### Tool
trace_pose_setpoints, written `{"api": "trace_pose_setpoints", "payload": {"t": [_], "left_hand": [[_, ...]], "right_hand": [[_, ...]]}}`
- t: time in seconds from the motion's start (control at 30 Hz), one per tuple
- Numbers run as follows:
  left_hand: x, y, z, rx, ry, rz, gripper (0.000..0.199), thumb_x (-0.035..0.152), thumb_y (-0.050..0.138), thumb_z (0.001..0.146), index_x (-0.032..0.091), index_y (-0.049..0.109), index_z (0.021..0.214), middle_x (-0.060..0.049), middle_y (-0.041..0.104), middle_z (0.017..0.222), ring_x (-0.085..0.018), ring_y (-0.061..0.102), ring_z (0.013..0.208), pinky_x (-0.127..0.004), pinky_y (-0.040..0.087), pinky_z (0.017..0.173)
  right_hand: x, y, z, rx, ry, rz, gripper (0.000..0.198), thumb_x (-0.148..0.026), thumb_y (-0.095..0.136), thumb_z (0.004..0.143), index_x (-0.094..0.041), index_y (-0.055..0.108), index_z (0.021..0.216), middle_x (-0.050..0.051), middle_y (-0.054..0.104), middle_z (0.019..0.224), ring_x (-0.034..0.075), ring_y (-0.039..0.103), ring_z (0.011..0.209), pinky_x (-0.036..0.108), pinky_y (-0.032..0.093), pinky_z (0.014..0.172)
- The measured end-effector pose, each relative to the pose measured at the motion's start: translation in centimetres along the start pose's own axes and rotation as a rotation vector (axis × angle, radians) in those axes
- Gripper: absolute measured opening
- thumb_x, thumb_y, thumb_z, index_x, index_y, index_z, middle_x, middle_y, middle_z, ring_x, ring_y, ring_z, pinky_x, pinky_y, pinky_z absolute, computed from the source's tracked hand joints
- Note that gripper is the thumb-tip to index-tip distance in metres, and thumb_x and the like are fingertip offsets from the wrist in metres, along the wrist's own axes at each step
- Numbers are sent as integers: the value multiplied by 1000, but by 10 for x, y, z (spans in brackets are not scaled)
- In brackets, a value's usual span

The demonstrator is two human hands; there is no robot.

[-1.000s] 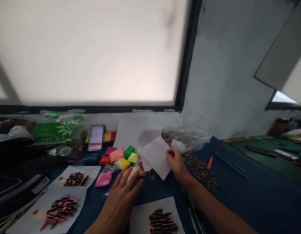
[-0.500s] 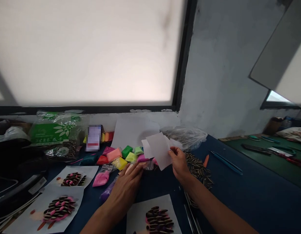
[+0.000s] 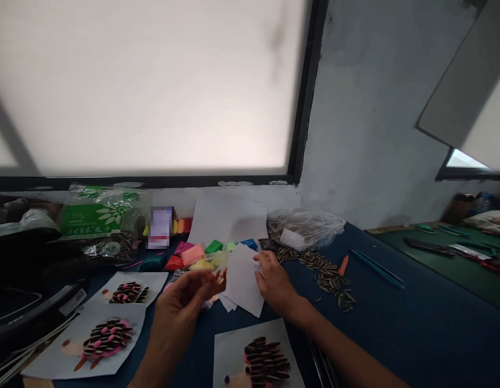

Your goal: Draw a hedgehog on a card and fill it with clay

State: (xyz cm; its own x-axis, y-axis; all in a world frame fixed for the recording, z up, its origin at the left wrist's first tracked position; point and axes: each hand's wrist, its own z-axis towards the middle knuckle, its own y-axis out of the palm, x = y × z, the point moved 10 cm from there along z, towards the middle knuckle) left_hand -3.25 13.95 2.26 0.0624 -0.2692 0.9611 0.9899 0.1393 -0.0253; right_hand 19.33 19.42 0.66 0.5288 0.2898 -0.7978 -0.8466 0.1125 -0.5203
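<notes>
My left hand (image 3: 184, 302) pinches a small clear packet of orange-brown clay (image 3: 213, 284) between thumb and fingers. White paper sheets (image 3: 244, 280) lie overlapping across the clay packets, just right of it. Over the right edge of these sheets is my right hand (image 3: 276, 283), its thumb and fingers apart and the fingertips at the paper. Nearest me lies a picture of a hedgehog (image 3: 269, 361), with a pink clay body covered in striped sunflower seeds. Two similar hedgehog pictures, the nearer one (image 3: 106, 339) with pink dots, lie on the left.
Colored clay packets (image 3: 192, 254) lie behind my hands. Loose sunflower seeds (image 3: 328, 277), an orange stick (image 3: 343, 265) and blue tweezers (image 3: 377, 268) are on the right. A green seed bag (image 3: 96, 221) and a plastic bag of seeds (image 3: 310, 229) stand along the wall.
The white sheets have come down from the air onto the clay packets, and my right hand's grip has loosened. My left hand has lifted the brown clay packet from the pile.
</notes>
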Motion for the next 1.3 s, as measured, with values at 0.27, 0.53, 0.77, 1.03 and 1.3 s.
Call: {"api": "trace_pose_setpoints", "payload": {"t": [0.27,0.53,0.77,1.03,1.3], "left_hand": [[-31,28,-30,-250,-249,-156,67,78,82,69,20,81,101,-7,81,79,-25,75,68,-30,59,59],[-44,52,-57,-489,-382,-233,54,67,84,78,28,80,115,2,64,78,-18,62,72,-31,56,70],[-50,54,-58,-412,-458,-282,59,64,92,70,23,74,109,9,47,65,-11,45,57,-23,44,56],[-30,58,-65,-390,-498,-217,61,73,89,64,20,74,90,2,68,76,-10,54,57,-22,41,55],[-25,58,-66,-410,-499,-263,62,67,92,66,23,75,107,0,72,85,-17,67,64,-25,48,57]], "right_hand": [[-53,-24,-56,-87,-106,3,18,-22,51,101,-17,69,98,11,70,104,26,67,101,37,52,88],[-51,5,-89,-353,143,504,49,-61,60,98,-15,69,85,0,58,72,14,50,66,25,40,62],[-39,19,-97,-441,284,696,48,-61,76,87,-13,77,84,4,67,76,12,56,67,23,42,63],[-28,22,-99,-449,378,745,33,-46,81,83,-14,75,85,2,69,76,11,60,63,22,44,61],[-30,17,-102,-422,415,715,20,-24,78,76,-19,59,81,-4,62,70,10,51,60,21,41,56]]}}
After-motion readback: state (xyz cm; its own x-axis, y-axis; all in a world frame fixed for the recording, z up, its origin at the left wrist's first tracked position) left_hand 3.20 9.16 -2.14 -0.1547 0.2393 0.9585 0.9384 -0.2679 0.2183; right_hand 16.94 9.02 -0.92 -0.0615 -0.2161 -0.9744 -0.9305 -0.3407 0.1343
